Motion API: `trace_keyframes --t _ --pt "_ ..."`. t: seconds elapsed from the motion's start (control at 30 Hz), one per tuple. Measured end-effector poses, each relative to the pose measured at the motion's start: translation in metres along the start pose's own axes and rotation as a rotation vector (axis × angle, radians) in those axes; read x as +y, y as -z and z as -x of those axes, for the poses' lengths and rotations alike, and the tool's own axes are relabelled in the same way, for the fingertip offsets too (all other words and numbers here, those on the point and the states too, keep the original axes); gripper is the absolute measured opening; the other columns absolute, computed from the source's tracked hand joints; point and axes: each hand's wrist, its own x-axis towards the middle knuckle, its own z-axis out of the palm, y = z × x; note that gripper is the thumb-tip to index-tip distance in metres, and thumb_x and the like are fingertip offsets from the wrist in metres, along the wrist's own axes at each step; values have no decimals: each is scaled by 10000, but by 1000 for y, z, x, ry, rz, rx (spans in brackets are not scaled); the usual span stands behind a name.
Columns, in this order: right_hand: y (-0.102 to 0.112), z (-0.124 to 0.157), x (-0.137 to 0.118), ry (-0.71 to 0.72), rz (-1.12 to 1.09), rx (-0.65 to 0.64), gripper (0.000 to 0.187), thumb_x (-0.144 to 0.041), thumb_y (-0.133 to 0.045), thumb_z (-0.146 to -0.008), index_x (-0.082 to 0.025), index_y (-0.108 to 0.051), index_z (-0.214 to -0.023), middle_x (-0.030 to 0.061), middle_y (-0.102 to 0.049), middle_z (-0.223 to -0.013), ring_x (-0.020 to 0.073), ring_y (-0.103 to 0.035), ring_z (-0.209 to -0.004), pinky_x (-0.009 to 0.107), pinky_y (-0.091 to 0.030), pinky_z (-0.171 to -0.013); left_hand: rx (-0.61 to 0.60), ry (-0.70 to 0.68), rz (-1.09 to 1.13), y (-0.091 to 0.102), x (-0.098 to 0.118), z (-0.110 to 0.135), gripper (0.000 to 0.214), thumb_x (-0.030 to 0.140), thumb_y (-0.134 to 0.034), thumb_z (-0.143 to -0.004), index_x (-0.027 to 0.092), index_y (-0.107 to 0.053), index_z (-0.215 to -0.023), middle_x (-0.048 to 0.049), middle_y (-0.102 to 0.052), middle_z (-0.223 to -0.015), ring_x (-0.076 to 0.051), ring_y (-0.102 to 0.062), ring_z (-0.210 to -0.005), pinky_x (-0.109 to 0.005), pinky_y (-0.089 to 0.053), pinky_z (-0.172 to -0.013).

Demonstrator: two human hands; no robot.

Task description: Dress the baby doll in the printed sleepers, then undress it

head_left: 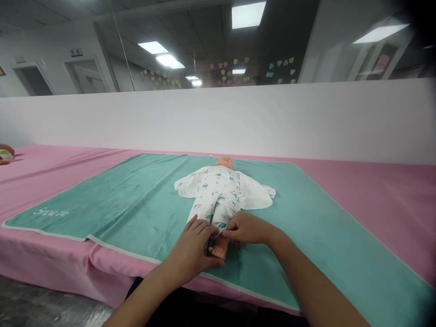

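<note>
A baby doll (225, 162) lies on its back, head away from me, in white clothes (218, 181) with a small green and red print. Its sleeves spread out to both sides. My right hand (248, 227) pinches the hem of the doll's trouser leg (226, 213) just above a bare foot (220, 249). From the other side, my left hand (195, 245) is closed at the same hem, its fingertips at the cloth and its thumb beside the toes. The doll's other foot is hidden behind my left hand.
Beneath the doll a teal towel (129, 195) with a pale border covers part of a pink-draped table (354, 186). A white low wall (218, 122) runs along the back, with mirrored panels (211, 45) above. Something partly cut off (6, 153) lies at the far left.
</note>
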Motion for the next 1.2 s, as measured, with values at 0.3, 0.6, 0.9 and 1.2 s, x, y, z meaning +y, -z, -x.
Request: trace_keyframes --t 0.3,0.6,0.9,1.2 --pt "1 4 0 -62 74 -44 402 -555 -569 -695 -161 -617 -638 -16 -608 -603 86 -484 -541 212 -329 -506 35 -14 60 -3 -5 4 499 327 -848 -426 216 -519 -784 50 -560 -893 -163 -510 -922 -399 -160 -1065" --pt "-32 3 5 49 140 173 142 -164 -504 -655 -151 -449 -524 -67 -361 -500 52 -310 -510 210 -229 -470 74 -25 94 -4 -9 7 459 286 -842 -432 207 -491 -718 62 -542 -836 -146 -505 -891 -368 -165 -1067" --pt "-39 3 -10 107 -163 -94 169 -149 -549 -645 -137 -494 -486 -70 -415 -454 39 -353 -450 186 -255 -433 95 -25 123 0 -8 8 386 237 -790 -484 190 -442 -645 55 -527 -767 -137 -504 -833 -359 -191 -1059" --pt "-39 6 -16 138 -403 -276 99 -174 -622 -662 -119 -630 -580 -54 -541 -476 39 -432 -412 166 -305 -403 162 -53 112 -6 -4 13 222 34 -498 -555 193 -362 -629 52 -480 -668 -109 -476 -679 -370 -255 -1023"
